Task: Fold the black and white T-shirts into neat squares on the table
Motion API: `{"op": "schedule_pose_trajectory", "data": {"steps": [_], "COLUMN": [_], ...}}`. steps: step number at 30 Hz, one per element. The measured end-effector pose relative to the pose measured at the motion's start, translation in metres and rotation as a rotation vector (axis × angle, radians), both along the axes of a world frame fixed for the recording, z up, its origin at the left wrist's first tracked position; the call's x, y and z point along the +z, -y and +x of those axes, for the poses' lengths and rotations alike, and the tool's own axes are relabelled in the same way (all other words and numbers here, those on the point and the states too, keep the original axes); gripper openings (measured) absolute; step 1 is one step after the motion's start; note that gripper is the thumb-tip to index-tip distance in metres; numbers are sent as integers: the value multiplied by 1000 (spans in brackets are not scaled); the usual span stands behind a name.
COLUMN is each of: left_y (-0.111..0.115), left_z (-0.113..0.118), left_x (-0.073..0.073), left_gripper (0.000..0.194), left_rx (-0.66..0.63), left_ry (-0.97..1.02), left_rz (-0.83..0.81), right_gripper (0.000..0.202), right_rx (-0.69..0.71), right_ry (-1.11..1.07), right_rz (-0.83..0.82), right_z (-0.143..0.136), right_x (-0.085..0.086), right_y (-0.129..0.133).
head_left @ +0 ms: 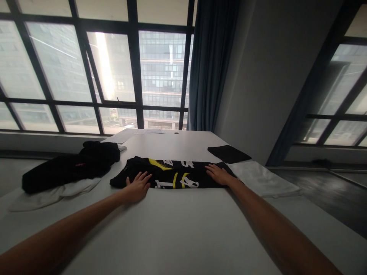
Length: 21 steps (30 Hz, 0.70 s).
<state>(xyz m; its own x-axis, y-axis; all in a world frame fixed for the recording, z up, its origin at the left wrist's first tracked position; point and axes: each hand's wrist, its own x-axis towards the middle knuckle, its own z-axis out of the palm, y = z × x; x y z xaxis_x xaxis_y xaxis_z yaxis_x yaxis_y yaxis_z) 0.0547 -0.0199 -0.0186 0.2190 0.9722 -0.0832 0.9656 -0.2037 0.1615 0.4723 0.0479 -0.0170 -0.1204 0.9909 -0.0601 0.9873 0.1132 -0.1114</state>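
A black garment (200, 175) with yellow and white print lies folded into a long strip across the white table (177, 229). My left hand (138, 186) rests on its left part, fingers spread and flat, the heel of the hand over the near edge. On the right end of the strip lies my right hand (219, 174), its fingers also apart and flat on the cloth. Neither hand grips anything.
To the left, a black garment (97, 158) lies heaped over a white cloth (77, 188). A folded white cloth (263, 178) and a dark folded piece (228, 153) lie to the right. Papers (149, 131) sit at the far edge, before windows and a blue curtain (210, 68).
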Motion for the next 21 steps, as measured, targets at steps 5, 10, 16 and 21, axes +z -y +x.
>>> {"op": "schedule_pose_trajectory", "data": {"steps": [5, 10, 16, 21], "left_y": [-64, -123, -148, -147], "left_z": [-13, -35, -46, -18], "left_x": [6, 12, 27, 15], "left_gripper": [58, 60, 60, 62], "left_rx": [-174, -232, 93, 227], "left_ry": [-37, -179, -204, -67], "left_rz": [-17, 97, 230, 198], "right_gripper": [56, 63, 54, 52], "right_rx": [-121, -133, 123, 284], "right_ry": [21, 108, 16, -68], "right_rz": [-13, -59, -67, 46], "right_z": [-6, -30, -68, -65], "right_x": [5, 31, 70, 54], "right_y": [0, 25, 61, 52]}}
